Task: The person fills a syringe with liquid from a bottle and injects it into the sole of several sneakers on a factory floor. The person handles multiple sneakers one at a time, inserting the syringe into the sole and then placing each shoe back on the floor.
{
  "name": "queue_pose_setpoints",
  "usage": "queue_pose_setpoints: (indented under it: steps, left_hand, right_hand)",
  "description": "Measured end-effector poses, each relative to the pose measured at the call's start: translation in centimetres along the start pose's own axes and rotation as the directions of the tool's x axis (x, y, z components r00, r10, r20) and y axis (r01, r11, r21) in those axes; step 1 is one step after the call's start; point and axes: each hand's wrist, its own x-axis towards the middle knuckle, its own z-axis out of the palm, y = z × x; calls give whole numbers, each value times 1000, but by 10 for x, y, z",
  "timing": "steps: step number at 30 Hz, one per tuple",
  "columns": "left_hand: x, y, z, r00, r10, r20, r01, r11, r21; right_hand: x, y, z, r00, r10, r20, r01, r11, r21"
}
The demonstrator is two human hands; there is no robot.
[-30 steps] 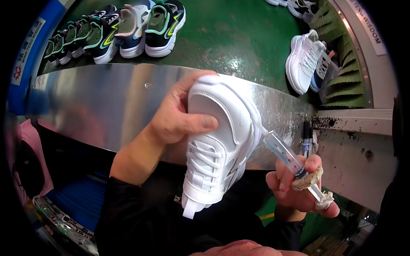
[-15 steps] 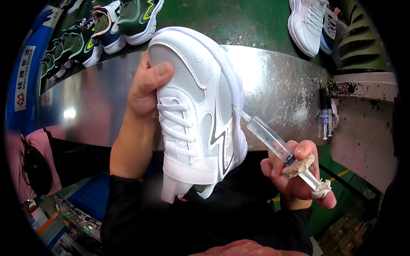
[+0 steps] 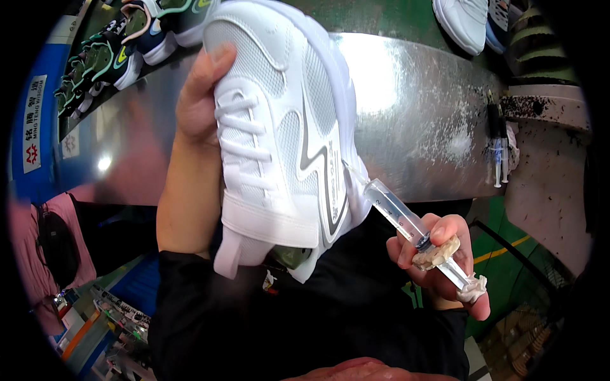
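The left hand is clamped on a white shoe left of centre in the frame, its thumb pressed over the toe's edge and its other fingers mostly hidden behind. The shoe is tilted, toe at the top, heel tab toward the lower left. Right of centre low down, the right hand has its fingers closed around a clear syringe, at the tan-wrapped collar, with one digit at the pale-wrapped plunger end. The needle tip is at the seam of upper and sole; whether it touches, I cannot tell. Behind, a shiny metal strip crosses the frame, scuffed at right, bordering a green surface. Dark shoes line the upper left, slim black-and-clear tools are at the right, and pink clothing shows at the left edge
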Motion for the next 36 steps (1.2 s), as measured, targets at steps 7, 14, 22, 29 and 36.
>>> queue_pose_setpoints:
  steps: [7, 14, 22, 29, 36]
  left_hand:
    - [5, -2, -8, 989, -143, -30, 137, 980, -142]
    - [4, -7, -3, 980, -197, -9, 193, 967, -165]
    - [3, -5, -2, 976, -215, 23, 216, 961, -173]
    - [-33, 25, -21, 864, -192, -465, 266, 959, 99]
    - [-116, 63, -54, 840, -56, -540, 363, 798, 482]
  right_hand:
    - [-27, 8, -10, 996, 16, 91, -14, 1000, -20]
    - [-41, 20, -13, 996, -65, 60, 67, 997, -33]
    - [-47, 31, -20, 987, -152, 49, 155, 986, -63]
    - [-49, 37, -29, 986, -124, 108, 117, 991, 65]
    - [-32, 39, -31, 979, -86, 186, 82, 996, 27]
